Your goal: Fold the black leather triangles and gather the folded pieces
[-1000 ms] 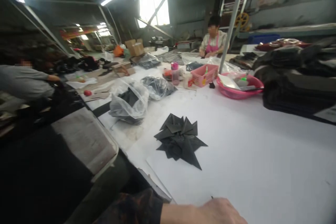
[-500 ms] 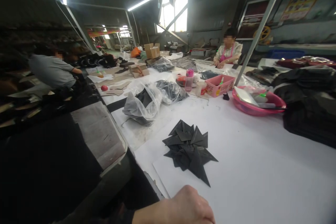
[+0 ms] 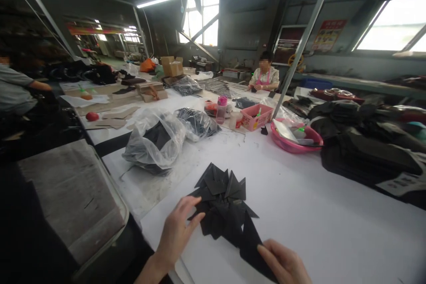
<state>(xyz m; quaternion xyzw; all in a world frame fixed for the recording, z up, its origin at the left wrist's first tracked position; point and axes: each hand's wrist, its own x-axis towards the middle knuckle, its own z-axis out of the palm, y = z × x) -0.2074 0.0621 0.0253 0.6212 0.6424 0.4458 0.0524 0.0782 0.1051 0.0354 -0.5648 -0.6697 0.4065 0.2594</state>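
A heap of black triangular pieces (image 3: 219, 204) lies on the white table surface. My left hand (image 3: 178, 228) is at the heap's left edge, thumb and fingers apart, its fingertips close to the pieces; whether they touch cannot be made out. Near the front, my right hand (image 3: 282, 259) pinches a single black pointed piece (image 3: 252, 244) between thumb and fingers. That piece has its tip toward the heap and partly overlaps its lower right side. Its lower end passes beside my right hand and out of view.
Clear plastic bags (image 3: 155, 142) with black pieces lie behind the heap. A pink basin (image 3: 296, 145), a pink basket (image 3: 256, 117) and a pink-capped bottle (image 3: 221, 111) stand farther back. Dark material (image 3: 362, 151) is piled right. A co-worker (image 3: 264, 75) sits across the table.
My view has swung to the right. One hand was in view at the bottom before; now both are at the heap, and the right one holds a black piece.
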